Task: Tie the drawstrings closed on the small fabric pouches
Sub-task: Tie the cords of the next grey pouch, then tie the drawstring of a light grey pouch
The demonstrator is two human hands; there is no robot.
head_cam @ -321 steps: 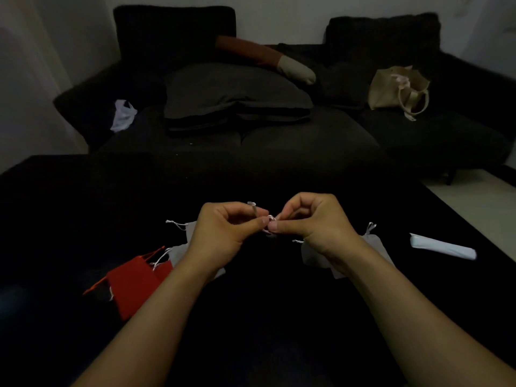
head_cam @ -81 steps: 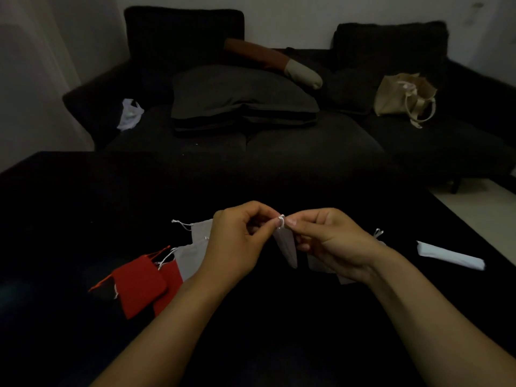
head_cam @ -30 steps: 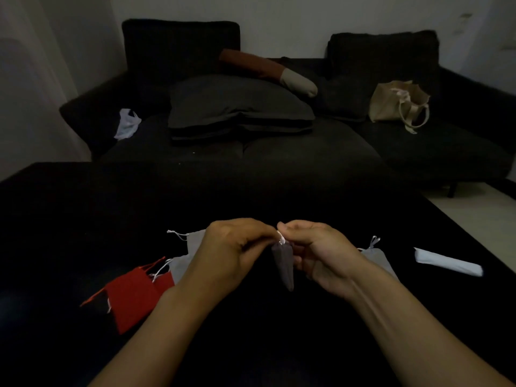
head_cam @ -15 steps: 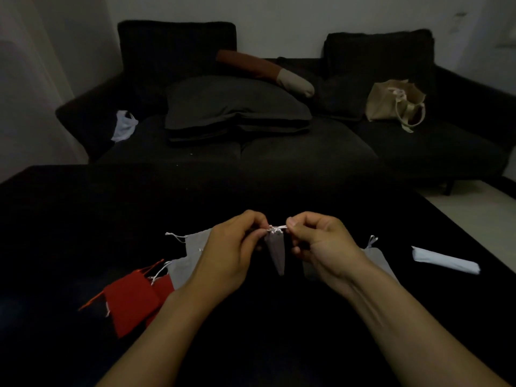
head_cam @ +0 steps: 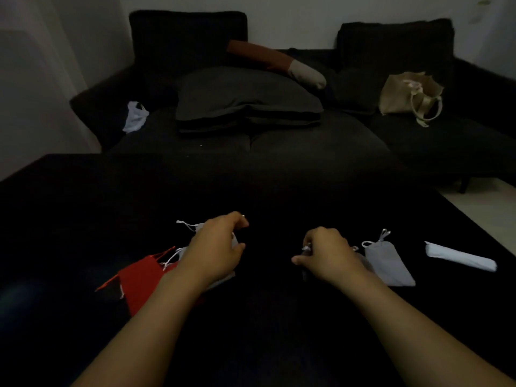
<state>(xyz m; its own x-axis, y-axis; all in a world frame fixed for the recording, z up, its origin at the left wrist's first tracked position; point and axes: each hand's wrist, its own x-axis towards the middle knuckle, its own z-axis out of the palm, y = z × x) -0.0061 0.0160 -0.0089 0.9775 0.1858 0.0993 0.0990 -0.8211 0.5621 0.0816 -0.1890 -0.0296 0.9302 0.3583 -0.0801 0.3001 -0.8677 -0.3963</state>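
Filling the lower half of the view, a black table (head_cam: 83,208) stands before a dark sofa (head_cam: 279,141) with cushions (head_cam: 245,99) and a beige bag (head_cam: 410,93), against a pale wall. The left hand (head_cam: 215,250), fingers loosely curled, reaches over grey pouches (head_cam: 195,227) beside red pouches (head_cam: 145,280); what it grips cannot be told. The right hand (head_cam: 326,255) is curled round a small pouch's white string (head_cam: 306,247). Just beside it lies a tied grey pouch (head_cam: 388,261), its long axis running away from the person, strings at the far end. A white roll (head_cam: 460,256) lies further right.
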